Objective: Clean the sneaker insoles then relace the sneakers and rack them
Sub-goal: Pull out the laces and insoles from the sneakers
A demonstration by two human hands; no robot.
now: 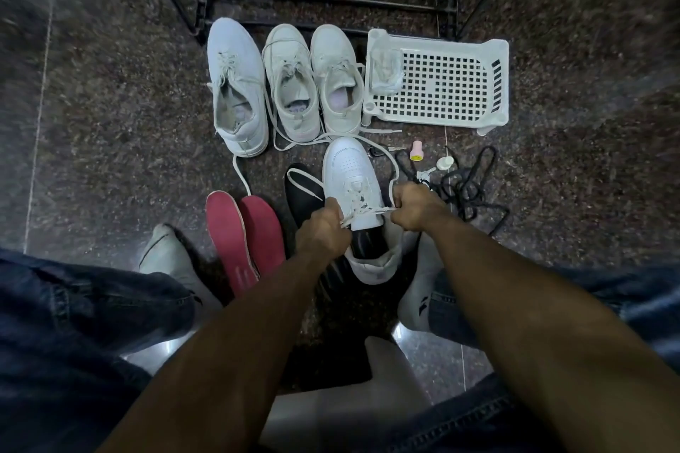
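Both hands, left hand and right hand, pinch white lace ends taut, sneaker between fingers; uneven pull could likely slip an eyelet or skew lacing.

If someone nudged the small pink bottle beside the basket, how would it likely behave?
The pink bottle lies on its side on the hard floor, so it would probably roll. It looks small, likely light. The black laces nearby might stop it.
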